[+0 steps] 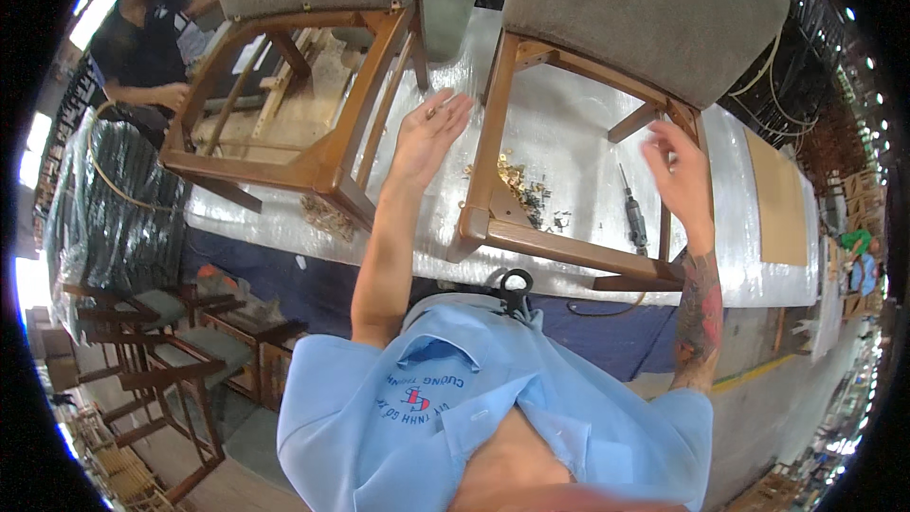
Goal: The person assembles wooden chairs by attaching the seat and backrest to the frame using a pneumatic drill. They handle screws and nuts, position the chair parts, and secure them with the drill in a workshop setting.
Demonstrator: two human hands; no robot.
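My left hand (429,144) is raised between two wooden chair frames, palm up with fingers lightly bent. Small metal pieces (433,114) lie in it, too small to name exactly. Over the right rail of the right chair frame (578,248) is my right hand (681,173), its fingers loosely curved and apart, slightly blurred, with nothing visible in them. That chair has a grey upholstered back (645,19) and an open seat frame. Through it show a heap of brass-coloured brackets (512,178), dark screws (538,201) and a power screwdriver (634,218).
A second chair frame (256,171) stands at left, with a grey back. Clear plastic wrap (749,265) covers the table. A cardboard sheet (775,199) lies at right. Across the table at left is a co-worker (142,47). More chairs (194,360) stand on the floor at lower left.
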